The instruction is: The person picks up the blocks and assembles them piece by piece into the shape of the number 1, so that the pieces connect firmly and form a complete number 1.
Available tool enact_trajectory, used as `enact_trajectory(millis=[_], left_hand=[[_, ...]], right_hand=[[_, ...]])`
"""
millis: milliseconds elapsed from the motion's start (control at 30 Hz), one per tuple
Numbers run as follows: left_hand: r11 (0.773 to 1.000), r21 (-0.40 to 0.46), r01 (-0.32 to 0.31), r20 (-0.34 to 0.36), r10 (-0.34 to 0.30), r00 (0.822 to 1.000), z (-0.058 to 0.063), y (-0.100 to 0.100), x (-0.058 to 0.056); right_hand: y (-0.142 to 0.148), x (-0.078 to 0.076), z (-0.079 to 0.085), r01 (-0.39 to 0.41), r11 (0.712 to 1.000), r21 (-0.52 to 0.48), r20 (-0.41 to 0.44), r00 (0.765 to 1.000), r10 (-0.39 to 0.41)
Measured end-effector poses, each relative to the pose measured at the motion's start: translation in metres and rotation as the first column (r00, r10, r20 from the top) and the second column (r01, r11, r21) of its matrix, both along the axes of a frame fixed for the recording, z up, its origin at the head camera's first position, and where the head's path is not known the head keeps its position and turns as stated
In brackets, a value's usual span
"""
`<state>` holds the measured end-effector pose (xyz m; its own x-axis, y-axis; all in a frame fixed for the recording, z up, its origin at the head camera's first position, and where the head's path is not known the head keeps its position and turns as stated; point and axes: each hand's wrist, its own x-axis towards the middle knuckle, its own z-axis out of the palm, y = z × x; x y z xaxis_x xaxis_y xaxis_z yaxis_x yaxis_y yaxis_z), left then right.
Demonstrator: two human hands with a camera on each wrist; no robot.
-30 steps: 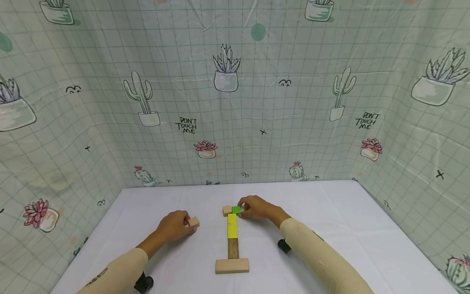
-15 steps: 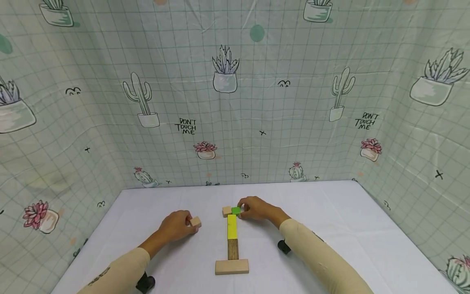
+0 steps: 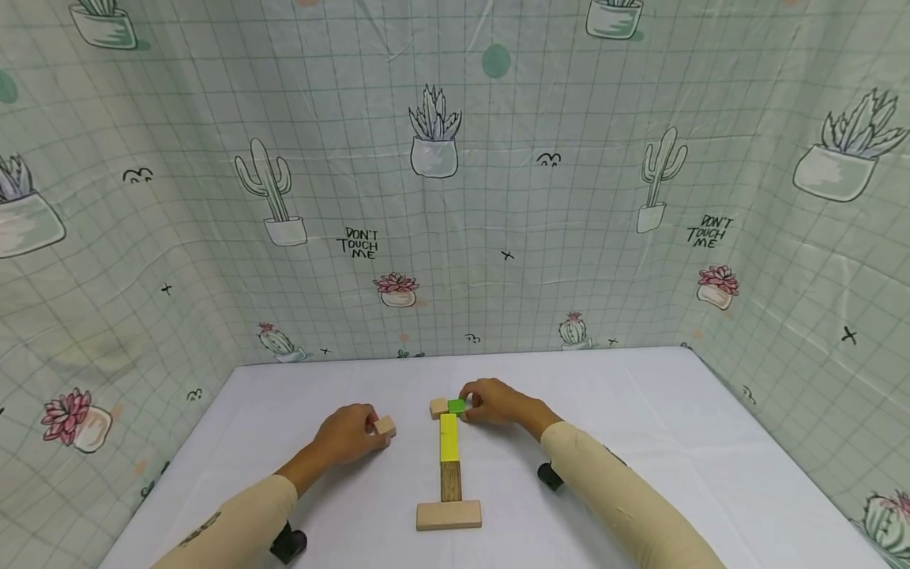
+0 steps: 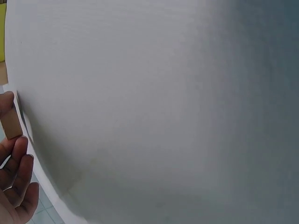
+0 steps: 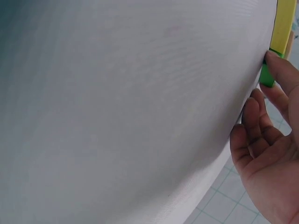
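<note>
My left hand (image 3: 348, 433) pinches a small plain wooden block (image 3: 385, 427) between thumb and fingertips, left of a row of blocks. In the left wrist view the same wooden block (image 4: 11, 124) shows between thumb and forefinger. My right hand (image 3: 493, 401) pinches a green block (image 3: 456, 406) at the row's far end; the right wrist view shows thumb and forefinger on the green block (image 5: 267, 76). Left of the green one sits another plain wooden block (image 3: 438, 408). Toward me run a yellow block (image 3: 449, 437), a dark brown block (image 3: 451, 481) and a light wooden plank (image 3: 449, 515) lying crosswise.
A white cloth (image 3: 569, 514) covers the table. Behind and at both sides hangs a pale green checked curtain (image 3: 469, 213) printed with potted cacti. Black devices sit under both forearms, one at the left wrist (image 3: 287, 544) and one at the right (image 3: 550, 476).
My left hand has moved slightly right with its wooden block, closer to the row. The right hand stays at the green block, and the row has kept its place.
</note>
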<state>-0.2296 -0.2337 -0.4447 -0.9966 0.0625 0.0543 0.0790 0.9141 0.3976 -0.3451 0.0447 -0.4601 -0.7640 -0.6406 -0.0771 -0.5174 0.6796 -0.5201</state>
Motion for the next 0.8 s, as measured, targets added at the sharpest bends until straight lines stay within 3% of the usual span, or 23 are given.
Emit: enact_trajectory(millis=[800], left_hand=[[1.0,0.007,-0.008,0.03,0.008,1.0,-0.006,0.015,-0.012]], right_hand=[[-0.001,-0.001,0.0,0.01,1.0,0.007,0.004,1.0,-0.01]])
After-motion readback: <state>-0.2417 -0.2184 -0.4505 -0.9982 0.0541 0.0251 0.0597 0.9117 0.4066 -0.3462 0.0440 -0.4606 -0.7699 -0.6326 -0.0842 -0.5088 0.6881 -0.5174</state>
